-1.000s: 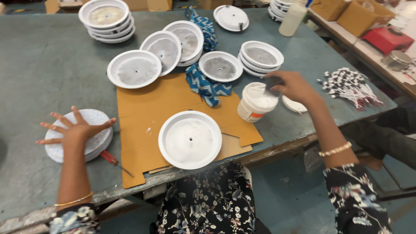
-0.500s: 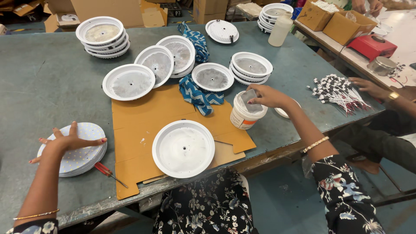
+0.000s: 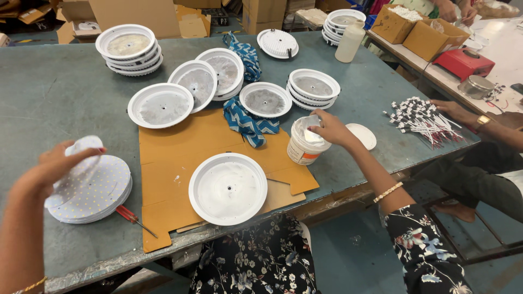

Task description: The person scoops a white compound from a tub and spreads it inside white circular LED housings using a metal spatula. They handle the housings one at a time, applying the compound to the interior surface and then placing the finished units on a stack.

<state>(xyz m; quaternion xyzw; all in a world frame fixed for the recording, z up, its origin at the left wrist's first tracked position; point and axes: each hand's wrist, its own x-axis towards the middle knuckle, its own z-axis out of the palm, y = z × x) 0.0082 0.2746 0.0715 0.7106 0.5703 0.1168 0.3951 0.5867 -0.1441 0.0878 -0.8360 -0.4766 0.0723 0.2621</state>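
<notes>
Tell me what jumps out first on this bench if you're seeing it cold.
White round housings scattered across the grey-green table, with one housing on brown cardboard at the near edge. The right hand dips into a white tub of paste beside it. At far left, the left hand lifts a dotted disc off a stack of discs.

A grey-green table (image 3: 49,92) with a worn, scuffed top fills most of the frame, its front edge chipped. Brown cardboard boxes (image 3: 136,13) stand behind it along the top of the frame. At the upper right a second, pale table (image 3: 504,49) runs alongside. The floor (image 3: 354,245) at the lower right is dull blue-grey. The light is even and soft.
</notes>
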